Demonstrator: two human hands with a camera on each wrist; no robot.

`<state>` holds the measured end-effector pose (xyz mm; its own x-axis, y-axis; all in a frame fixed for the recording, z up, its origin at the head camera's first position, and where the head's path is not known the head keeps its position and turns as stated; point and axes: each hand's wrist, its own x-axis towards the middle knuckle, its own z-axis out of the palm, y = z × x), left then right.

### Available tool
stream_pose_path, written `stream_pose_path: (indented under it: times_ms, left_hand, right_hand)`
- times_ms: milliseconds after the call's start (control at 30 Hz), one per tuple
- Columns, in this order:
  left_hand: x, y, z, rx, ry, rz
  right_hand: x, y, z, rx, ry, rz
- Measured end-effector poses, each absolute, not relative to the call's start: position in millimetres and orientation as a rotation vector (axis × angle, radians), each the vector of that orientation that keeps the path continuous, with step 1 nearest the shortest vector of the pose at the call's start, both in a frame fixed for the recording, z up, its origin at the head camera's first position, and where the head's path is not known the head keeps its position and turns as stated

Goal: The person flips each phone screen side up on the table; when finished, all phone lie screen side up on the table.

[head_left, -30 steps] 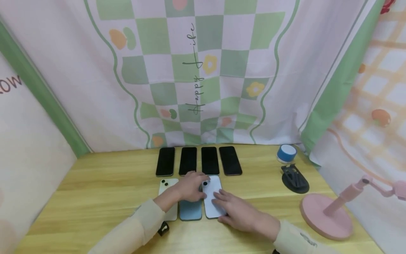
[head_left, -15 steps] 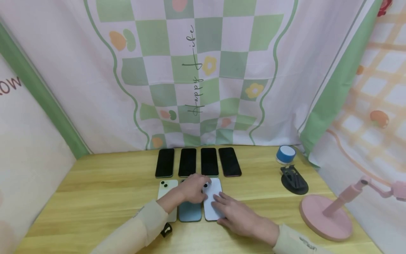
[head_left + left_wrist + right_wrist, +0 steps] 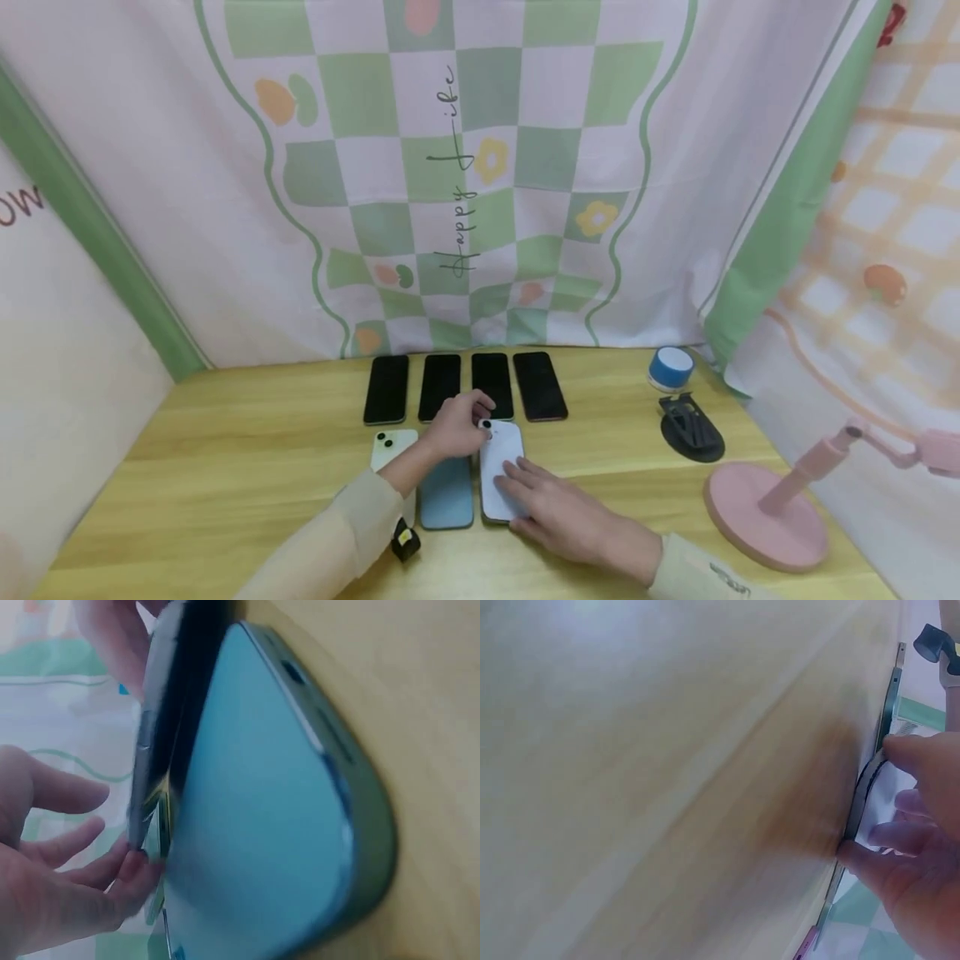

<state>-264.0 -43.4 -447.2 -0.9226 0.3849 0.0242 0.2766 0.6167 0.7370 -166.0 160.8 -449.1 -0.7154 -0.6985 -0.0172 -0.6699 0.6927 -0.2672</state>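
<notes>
A white phone (image 3: 501, 454) lies back up, camera lens toward the far side, at the right end of the near row. At its far left corner, my left hand (image 3: 456, 425) pinches the edge. The left wrist view shows those fingertips (image 3: 135, 866) at the end of the phone's dark side edge (image 3: 154, 735), which stands tilted beside the blue phone (image 3: 255, 795). My right hand (image 3: 558, 504) holds the white phone's near right part, fingers over its back. In the right wrist view, its fingertips (image 3: 851, 853) touch the phone's edge. My left arm partly covers a pale green phone (image 3: 393, 446).
Several black-screened phones (image 3: 386, 390) lie in a row farther back, before the checkered curtain (image 3: 491, 229). On the right are a blue-and-white round object (image 3: 671, 368), a folded black stand (image 3: 692, 427) and a pink stand (image 3: 765, 517) with a jointed arm.
My left hand has shifted slightly toward the far side, its fingers now at the white phone's top corner. The right hand stays at the phone's near right part. The head view has tilted slightly.
</notes>
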Motion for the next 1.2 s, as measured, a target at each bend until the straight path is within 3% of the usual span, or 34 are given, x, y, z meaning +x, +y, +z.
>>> stream_pose_path:
  times_ms: [933, 1200]
  left_hand:
    - [-253, -43, -447, 0.131, 2.493, 1.469]
    - [-260, -40, -430, 0.101, 2.553, 1.36]
  right_hand:
    - [-166, 164, -450, -1.088, 2.734, -0.461]
    - [-174, 167, -433, -0.977, 2.709, -0.782]
